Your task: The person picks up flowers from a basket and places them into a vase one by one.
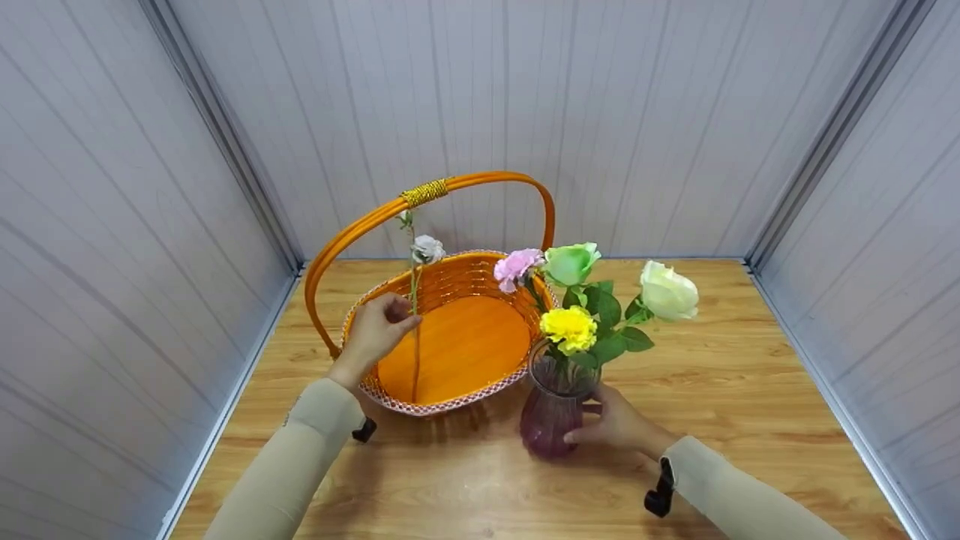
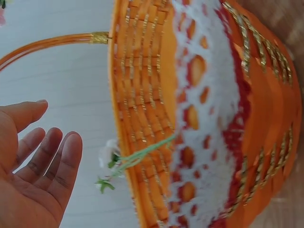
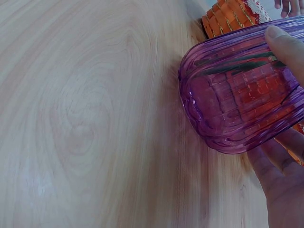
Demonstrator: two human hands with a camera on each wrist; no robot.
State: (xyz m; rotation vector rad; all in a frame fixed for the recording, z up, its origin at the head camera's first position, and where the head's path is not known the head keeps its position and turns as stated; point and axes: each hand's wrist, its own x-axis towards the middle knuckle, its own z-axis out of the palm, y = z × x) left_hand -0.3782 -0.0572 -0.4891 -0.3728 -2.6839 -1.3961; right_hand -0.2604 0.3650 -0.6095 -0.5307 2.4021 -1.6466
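My left hand [image 1: 377,328] is over the left side of an orange woven basket [image 1: 457,345]. Its fingers are loosely bent and separate from the thumb, with nothing between them in the left wrist view. Just beyond the fingertips, a white flower [image 1: 427,250] on a thin green stem stands in the basket, its head above the far rim. My right hand [image 1: 619,426] grips a purple ribbed glass vase [image 1: 550,424], thumb on one side and fingers on the other. The vase holds a pink carnation [image 1: 517,268], a yellow carnation [image 1: 569,329], a green rose [image 1: 571,263] and a cream rose [image 1: 668,291].
An arched handle [image 1: 360,226] with a gold-wrapped section [image 1: 424,193] rises over the basket. White and red lace trim [image 2: 204,95] runs round its rim. The wooden table [image 1: 712,390] is enclosed by pale panel walls [image 1: 622,112] at the back and both sides.
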